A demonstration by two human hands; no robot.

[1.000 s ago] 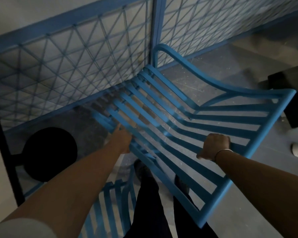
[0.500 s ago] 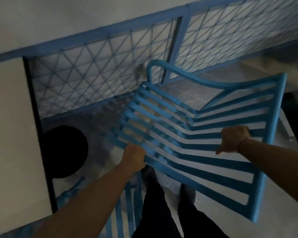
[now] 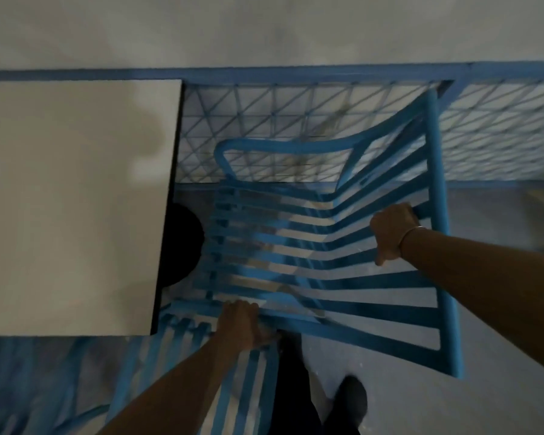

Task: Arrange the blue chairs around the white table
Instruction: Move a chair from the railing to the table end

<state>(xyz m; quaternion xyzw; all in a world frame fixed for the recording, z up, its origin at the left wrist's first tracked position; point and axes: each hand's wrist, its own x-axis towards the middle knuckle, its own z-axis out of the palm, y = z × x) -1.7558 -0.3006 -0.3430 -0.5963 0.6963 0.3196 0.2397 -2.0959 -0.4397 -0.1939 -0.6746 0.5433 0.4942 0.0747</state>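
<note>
left hand (image 3: 242,321) curls around a seat slat of the blue chair (image 3: 390,313); right hand (image 3: 391,230) clenches a backrest slat. the chair hangs just right of the white tabletop (image 3: 76,199), slats running toward it, seat end closest. the left hand is nearer the tabletop, so the tuck-in likely goes leftward, beside a second blue chair (image 3: 239,387).

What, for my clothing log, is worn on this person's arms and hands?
No sleeve shows on the left forearm or the right forearm, and there are no gloves. The right hand has a thin, silvery bracelet at the wrist. The left hand and its wrist carry nothing visible. The picture is too blurred to tell whether the fingers bear rings.
</note>
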